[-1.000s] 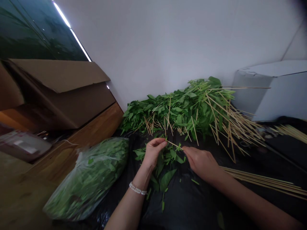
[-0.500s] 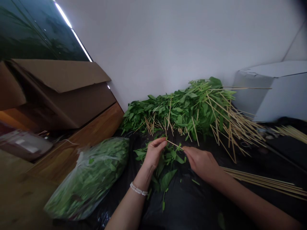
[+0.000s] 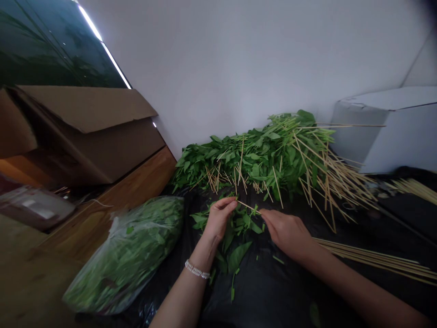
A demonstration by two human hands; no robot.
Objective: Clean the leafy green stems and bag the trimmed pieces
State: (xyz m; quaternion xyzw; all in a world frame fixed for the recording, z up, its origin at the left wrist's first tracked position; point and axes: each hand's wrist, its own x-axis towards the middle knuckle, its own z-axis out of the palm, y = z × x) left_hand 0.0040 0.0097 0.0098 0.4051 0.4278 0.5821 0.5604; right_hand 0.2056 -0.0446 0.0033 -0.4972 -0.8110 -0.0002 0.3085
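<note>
A thin wooden skewer (image 3: 248,206) spans the gap between my two hands, sloping down to the right. My left hand (image 3: 220,216), with a beaded bracelet (image 3: 197,269) on its wrist, pinches a small green piece at the skewer's left end. My right hand (image 3: 287,231) is closed around the other end, where a bit of green stem sits near the fingertips. Below both hands, loose green leaves (image 3: 239,256) and cut stem bits (image 3: 278,259) lie on black plastic sheeting (image 3: 259,296). Fingers hide both ends of the skewer.
Leafy greens with skewers (image 3: 252,155) are heaped along the white wall. Bare skewers (image 3: 375,259) lie at the right. A clear bag of leaves (image 3: 133,259) rests at the left, near a cardboard box (image 3: 92,132). A white box (image 3: 403,127) stands back right.
</note>
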